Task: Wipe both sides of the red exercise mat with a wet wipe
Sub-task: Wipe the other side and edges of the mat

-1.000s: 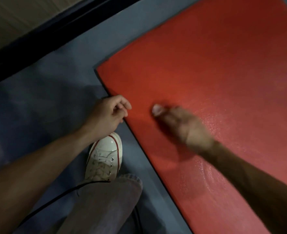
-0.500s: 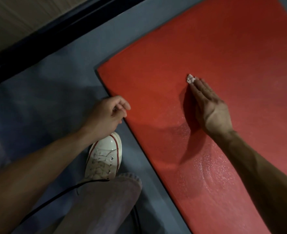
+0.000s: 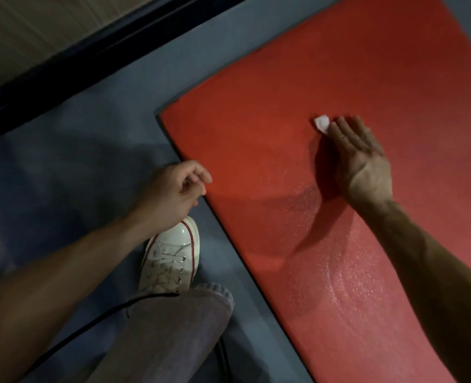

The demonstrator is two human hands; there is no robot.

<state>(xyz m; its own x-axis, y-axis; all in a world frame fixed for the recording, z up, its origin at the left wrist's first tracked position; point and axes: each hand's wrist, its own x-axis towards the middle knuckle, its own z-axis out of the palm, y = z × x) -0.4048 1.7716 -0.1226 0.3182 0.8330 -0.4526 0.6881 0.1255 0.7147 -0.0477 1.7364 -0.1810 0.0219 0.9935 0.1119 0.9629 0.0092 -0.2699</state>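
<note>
one red exercise mat (image 3: 325,87) lies flat on the floor, looks thin, floppy and light, best lifted at its near-left edge where left hand (image 3: 170,193) curls empty, right hand (image 3: 358,158) flat, pressing wet wipe (image 3: 321,123) mid-mat.

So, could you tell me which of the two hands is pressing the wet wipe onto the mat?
The right hand: its straight fingers press the white wet wipe flat on the red mat. The left hand is loosely curled at the mat's edge, without a wipe.

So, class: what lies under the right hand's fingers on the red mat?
A white wet wipe pokes out past the right hand fingertips, pressed onto the red mat. The rest of the wipe is covered.
</note>
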